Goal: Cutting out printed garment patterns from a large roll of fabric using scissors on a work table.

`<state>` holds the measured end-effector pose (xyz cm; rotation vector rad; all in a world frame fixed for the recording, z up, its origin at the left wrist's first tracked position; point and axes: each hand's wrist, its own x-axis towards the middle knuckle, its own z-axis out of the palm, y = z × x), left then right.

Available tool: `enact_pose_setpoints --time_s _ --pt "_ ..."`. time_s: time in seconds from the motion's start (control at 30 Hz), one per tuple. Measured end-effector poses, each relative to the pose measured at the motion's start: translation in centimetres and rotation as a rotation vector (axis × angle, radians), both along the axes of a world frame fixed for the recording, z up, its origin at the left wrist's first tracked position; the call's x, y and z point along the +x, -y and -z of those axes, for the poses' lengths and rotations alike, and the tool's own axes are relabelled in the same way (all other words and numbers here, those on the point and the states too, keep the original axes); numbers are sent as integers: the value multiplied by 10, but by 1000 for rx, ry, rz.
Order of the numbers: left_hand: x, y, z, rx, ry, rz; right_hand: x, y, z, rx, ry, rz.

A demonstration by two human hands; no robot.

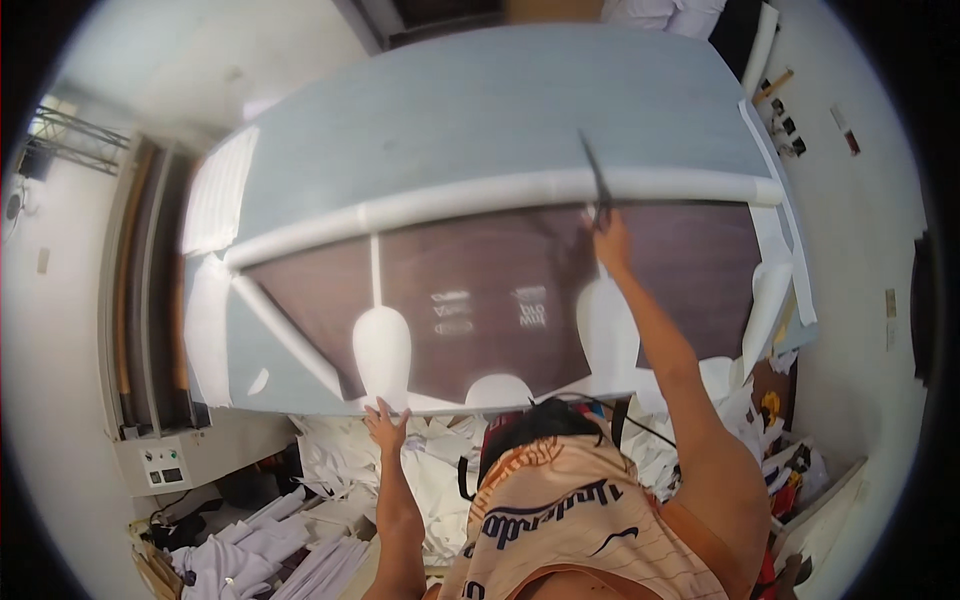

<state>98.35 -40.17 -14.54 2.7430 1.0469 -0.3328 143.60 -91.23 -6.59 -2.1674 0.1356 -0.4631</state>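
A dark maroon printed sheet point(480, 265) with white cut-out-like shapes and margins is spread over the near half of the table. Along its far edge runs a long white roll point(450, 206). My right hand point(611, 243) is closed around the handles of a pair of scissors point(600, 185), held over the sheet near the roll. The blades point away from me and reach past the roll; they look slightly blurred. My left hand point(384, 426) rests with fingers spread on the near table edge, below a white oval shape point(382, 350), and holds nothing.
The blue-grey table top point(470, 110) extends beyond the roll. White sheets point(220, 190) lie at its left end. Heaped white scraps point(350, 455) fill the floor on the near side. A control box point(163, 467) stands at the left, and another person's white-clothed legs point(665, 14) show beyond the table.
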Motion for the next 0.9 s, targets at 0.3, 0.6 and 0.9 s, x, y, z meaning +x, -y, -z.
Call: enact_pose_setpoints --time_s 0.3,0.6,0.9 --pt "13 -8 -12 -15 -50 -35 150 -78 77 -237 265 23" --pt "45 0 -9 -78 -38 -56 296 -119 -28 172 225 71" --pt "33 1 -18 -81 -41 -109 -28 -93 29 72 -147 7"
